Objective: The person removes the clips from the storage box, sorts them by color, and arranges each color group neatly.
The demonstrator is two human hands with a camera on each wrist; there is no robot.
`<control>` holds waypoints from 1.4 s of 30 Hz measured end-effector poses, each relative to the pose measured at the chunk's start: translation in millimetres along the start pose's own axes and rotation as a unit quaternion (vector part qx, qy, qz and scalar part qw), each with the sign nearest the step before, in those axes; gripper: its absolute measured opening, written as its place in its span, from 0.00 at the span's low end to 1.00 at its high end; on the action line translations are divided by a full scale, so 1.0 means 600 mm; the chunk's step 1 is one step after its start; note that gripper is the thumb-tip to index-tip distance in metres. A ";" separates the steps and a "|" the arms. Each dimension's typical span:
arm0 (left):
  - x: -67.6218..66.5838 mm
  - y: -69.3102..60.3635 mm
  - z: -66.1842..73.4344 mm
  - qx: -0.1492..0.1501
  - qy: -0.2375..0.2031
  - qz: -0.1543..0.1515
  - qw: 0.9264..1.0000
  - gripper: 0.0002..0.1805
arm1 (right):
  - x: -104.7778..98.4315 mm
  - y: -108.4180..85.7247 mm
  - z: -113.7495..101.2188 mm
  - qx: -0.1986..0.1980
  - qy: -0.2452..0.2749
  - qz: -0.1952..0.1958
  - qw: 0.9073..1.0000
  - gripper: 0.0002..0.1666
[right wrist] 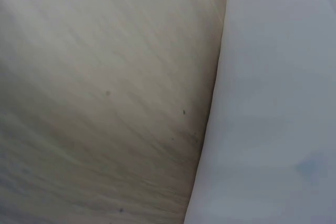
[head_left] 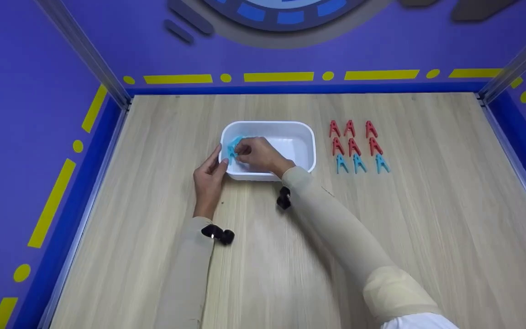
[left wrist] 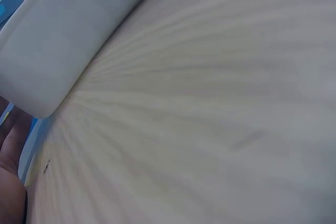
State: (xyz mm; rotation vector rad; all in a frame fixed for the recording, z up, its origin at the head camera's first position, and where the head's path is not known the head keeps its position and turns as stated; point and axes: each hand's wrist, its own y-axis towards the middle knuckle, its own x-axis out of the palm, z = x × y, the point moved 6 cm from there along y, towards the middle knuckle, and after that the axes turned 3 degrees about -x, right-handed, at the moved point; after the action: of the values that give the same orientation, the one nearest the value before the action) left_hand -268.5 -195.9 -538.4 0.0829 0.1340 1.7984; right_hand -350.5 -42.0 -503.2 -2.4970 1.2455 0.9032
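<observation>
A white plastic box (head_left: 290,171) stands on the wooden table. Inside its left end lie light-blue clothespins (head_left: 231,151), partly covered by the right hand. The right hand (head_left: 259,154) reaches into the box, its thumb and fingers curled together at one light-blue clothespin, which it seems to pinch. My left hand (head_left: 208,180) holds the box's left wall near the front corner, thumb at the rim and fingers along the outside. In the left wrist view, fingers (left wrist: 16,135) show beside the box corner. The right wrist view shows the box's outer wall (right wrist: 273,103), not the hand's grip.
Right of the box, red clothespins (head_left: 352,147) lie in two rows, with a row of light-blue clothespins (head_left: 359,163) in front. Blue-purple panels with yellow marks (head_left: 279,76) enclose the table (head_left: 427,205) at the back and sides.
</observation>
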 end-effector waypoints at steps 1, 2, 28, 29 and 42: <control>0.000 0.000 0.000 0.001 0.000 0.000 1.000 0.26 | 0.000 0.000 0.001 0.001 -0.001 -0.001 1.000 0.11; 0.000 0.000 0.000 0.001 0.001 0.001 1.000 0.26 | 0.000 -0.001 0.001 0.003 -0.004 -0.001 1.000 0.11; -0.001 -0.002 -0.001 -0.010 0.000 0.007 1.000 0.26 | -0.002 -0.004 0.009 0.030 -0.068 -0.004 0.997 0.10; -0.002 -0.003 -0.001 -0.012 0.000 0.009 1.000 0.26 | -0.003 -0.004 0.008 0.027 -0.073 -0.001 0.997 0.10; -0.002 -0.001 -0.001 -0.015 0.004 0.004 1.000 0.25 | -0.008 -0.011 0.009 0.055 -0.081 -0.008 0.995 0.12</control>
State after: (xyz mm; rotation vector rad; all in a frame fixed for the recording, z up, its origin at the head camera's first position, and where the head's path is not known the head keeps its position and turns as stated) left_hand -267.5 -197.0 -539.2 0.0549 0.1130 1.8092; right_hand -350.2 -32.3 -505.1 -2.2956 1.1885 0.9819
